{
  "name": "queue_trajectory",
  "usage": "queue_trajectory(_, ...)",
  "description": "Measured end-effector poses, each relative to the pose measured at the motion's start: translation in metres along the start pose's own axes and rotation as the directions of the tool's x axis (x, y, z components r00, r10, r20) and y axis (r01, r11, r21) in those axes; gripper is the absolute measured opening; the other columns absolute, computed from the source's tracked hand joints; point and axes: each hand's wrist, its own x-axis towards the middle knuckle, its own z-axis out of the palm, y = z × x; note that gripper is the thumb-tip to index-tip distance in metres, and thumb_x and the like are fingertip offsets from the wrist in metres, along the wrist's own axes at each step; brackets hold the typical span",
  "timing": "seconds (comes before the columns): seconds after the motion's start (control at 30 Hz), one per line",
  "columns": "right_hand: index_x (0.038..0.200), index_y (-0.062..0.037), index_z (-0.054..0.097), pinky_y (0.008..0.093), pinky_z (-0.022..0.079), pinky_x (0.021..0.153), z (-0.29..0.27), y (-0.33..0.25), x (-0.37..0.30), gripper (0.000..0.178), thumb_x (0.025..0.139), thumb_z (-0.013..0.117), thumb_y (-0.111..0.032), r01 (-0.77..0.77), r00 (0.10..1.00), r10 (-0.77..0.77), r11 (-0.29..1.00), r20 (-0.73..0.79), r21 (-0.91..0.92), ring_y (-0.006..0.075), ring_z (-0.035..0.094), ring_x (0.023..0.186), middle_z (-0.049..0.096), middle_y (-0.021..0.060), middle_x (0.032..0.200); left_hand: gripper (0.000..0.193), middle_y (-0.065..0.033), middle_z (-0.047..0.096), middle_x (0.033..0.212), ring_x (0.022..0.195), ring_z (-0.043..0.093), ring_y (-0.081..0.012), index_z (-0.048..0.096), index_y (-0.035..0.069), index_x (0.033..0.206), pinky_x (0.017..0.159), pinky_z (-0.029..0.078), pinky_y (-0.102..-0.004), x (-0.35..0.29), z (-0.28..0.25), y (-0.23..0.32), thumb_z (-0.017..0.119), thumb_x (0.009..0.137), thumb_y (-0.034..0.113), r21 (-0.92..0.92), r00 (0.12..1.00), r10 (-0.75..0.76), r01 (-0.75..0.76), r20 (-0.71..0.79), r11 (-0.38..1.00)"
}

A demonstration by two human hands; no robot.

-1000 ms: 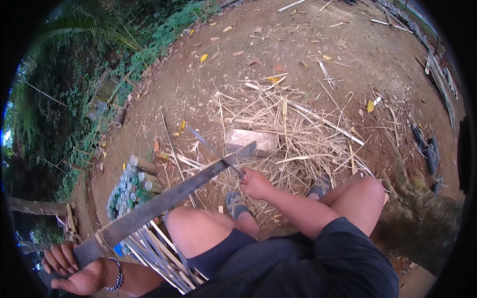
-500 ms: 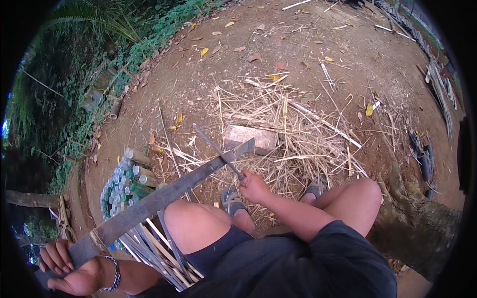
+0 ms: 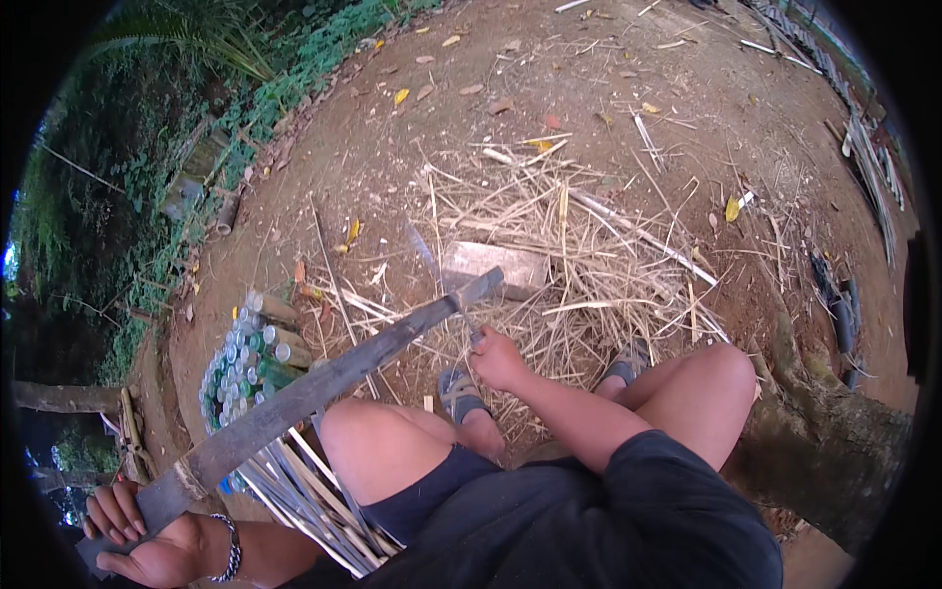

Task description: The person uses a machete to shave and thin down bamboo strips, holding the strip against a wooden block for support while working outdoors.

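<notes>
My left hand [image 3: 147, 540], with a chain bracelet at the wrist, is closed around the lower left end of a long, dark, flat bamboo slat [image 3: 324, 391]. The slat slants up to the right across my knee, and a node ridge shows near the held end. My right hand [image 3: 498, 361] grips a knife by its handle. The knife's blade [image 3: 423, 248], blurred by motion, crosses the slat near its far tip. Just beyond that tip a wooden block [image 3: 500, 267] lies on the ground, partly covered by the slat.
Shavings and thin strips [image 3: 618, 255] litter the ground around the block. Stacked bottles [image 3: 245, 363] stand at my left, beside a bundle of split strips [image 3: 314, 501]. A thick tree root [image 3: 814, 442] lies to my right. Green plants [image 3: 285, 98] edge the far left.
The knife has slid a little along the slat toward its far tip, and its blade is now blurred. The slat's tip has shifted slightly; my left hand has barely moved.
</notes>
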Motion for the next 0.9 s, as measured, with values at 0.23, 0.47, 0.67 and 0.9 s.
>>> queue_trajectory(0.23,0.103,0.0006,0.054,0.0444,0.05,0.074,-0.006,-0.009,-0.012,0.032,0.075,0.06,-0.014,-0.046,0.995,0.049,0.998,0.083,-0.041,0.0395,0.063,0.083,0.063,0.0231,0.084,0.024,-0.0018,0.034,0.067,0.057,0.033,-0.0115,0.042,0.003,0.086,0.051,0.031,-0.0222,-0.003,0.003,-0.002,0.058,0.088,0.022,0.033,0.999,-0.014,0.015,-0.036,0.999)
queue_trajectory(0.47,0.105,-0.0009,0.053,0.0457,0.05,0.075,-0.006,0.011,-0.017,0.031,0.077,0.059,-0.013,-0.119,0.993,0.119,0.993,0.007,-0.027,0.0412,0.062,0.084,0.064,0.0249,0.088,0.022,-0.0017,0.034,0.067,0.059,0.034,-0.0117,0.043,0.004,0.086,0.052,0.031,-0.0225,-0.008,-0.002,0.002,0.055,0.089,0.022,0.023,0.999,-0.028,0.027,0.02,0.999)
queue_trajectory(0.67,0.106,0.0013,0.053,0.0482,0.05,0.074,-0.006,-0.003,-0.023,0.032,0.078,0.057,-0.012,0.004,0.995,0.005,0.996,0.097,-0.086,0.0419,0.063,0.081,0.064,0.0262,0.088,0.024,-0.0017,0.034,0.068,0.059,0.035,-0.0121,0.043,0.005,0.087,0.052,0.032,-0.0231,-0.015,-0.002,0.014,0.051,0.093,0.026,0.087,1.0,-0.003,0.004,-0.006,0.996)
queue_trajectory(0.9,0.106,0.0018,0.053,0.0473,0.049,0.074,-0.006,-0.001,-0.026,0.034,0.076,0.059,-0.014,0.019,0.998,-0.015,0.998,0.058,-0.065,0.0405,0.063,0.083,0.064,0.0255,0.087,0.024,-0.001,0.034,0.069,0.06,0.034,-0.0121,0.044,0.005,0.088,0.053,0.032,-0.0234,-0.021,0.013,0.013,0.049,0.095,0.027,0.165,0.994,0.069,-0.055,-0.081,0.985)
